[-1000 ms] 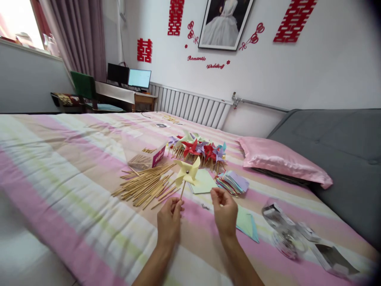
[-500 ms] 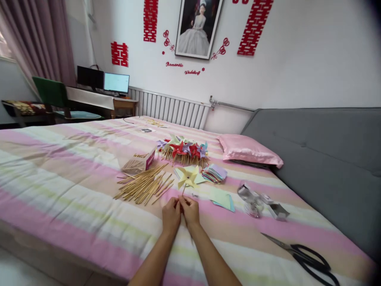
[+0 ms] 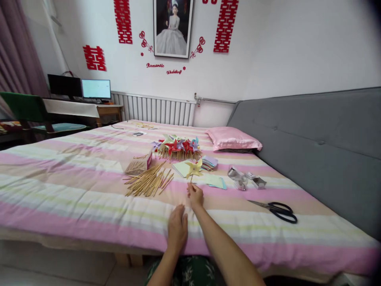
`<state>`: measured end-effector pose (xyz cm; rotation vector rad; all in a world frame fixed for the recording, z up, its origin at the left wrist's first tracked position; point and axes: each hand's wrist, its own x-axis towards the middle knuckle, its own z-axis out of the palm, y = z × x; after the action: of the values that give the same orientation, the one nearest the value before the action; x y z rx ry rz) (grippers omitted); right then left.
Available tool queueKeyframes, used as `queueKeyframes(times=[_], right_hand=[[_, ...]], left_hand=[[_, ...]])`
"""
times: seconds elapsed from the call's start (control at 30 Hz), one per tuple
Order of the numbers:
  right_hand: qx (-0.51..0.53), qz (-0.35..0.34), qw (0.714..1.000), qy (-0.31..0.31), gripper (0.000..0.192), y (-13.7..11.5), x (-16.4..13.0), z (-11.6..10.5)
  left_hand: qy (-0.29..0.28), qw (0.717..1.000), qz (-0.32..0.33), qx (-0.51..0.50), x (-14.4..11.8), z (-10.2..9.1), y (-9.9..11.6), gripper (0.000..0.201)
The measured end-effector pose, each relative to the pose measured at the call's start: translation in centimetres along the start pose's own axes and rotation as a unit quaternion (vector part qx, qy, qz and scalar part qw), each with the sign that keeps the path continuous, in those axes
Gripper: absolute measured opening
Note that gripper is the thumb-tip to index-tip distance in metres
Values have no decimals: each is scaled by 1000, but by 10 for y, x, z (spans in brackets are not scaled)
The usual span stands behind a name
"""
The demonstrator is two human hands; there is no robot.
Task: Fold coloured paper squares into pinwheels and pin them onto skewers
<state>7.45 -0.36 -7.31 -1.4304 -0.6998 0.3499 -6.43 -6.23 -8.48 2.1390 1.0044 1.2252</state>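
On the striped bed (image 3: 74,190), seen from the head camera, my right hand (image 3: 195,196) pinches the thin stick of one yellow pinwheel (image 3: 194,168), holding it upright just past the near edge of the work area, fingers closed on the stick's lower end. My left hand (image 3: 177,228) lies flat and open on the cover near the bed's front edge, holding nothing, a little apart from the right. I judge the pinwheel to be very light and fragile: folded paper sails that would crush under any squeeze, on a stiff, slim wooden stick that is the only sound place to grip, low down and clear of the sails. Beyond it lies a loose heap of bare sticks (image 3: 149,182), too many to count, beside one small box (image 3: 138,166) with more sticks in it. Farther back sits a pile of finished pinwheels (image 3: 176,146) in red, purple, blue and green, their number unclear. I count one stack of paper squares (image 3: 210,162), one pair of scissors (image 3: 275,208), one pink pillow (image 3: 233,139) and a cluster of clear packaging (image 3: 244,178).
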Motion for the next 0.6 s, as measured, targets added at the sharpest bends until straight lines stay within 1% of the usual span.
queueKeyframes(times=[0.1,0.23,0.43,0.6], right_hand=[[-16,11,1000,-16,38,0,-1,-1],[-41,20,999,-30,28,1,-3,-2],[-67,29,997,-36,27,4,-2,-3],[-85,45,994,-47,27,8,2,-2]], left_hand=[[-20,999,32,20,-22,-8,-1,36],[-56,995,73,35,-36,-18,-3,40],[-89,989,109,45,-36,-32,-4,39],[-103,986,118,51,-33,-35,-3,38]])
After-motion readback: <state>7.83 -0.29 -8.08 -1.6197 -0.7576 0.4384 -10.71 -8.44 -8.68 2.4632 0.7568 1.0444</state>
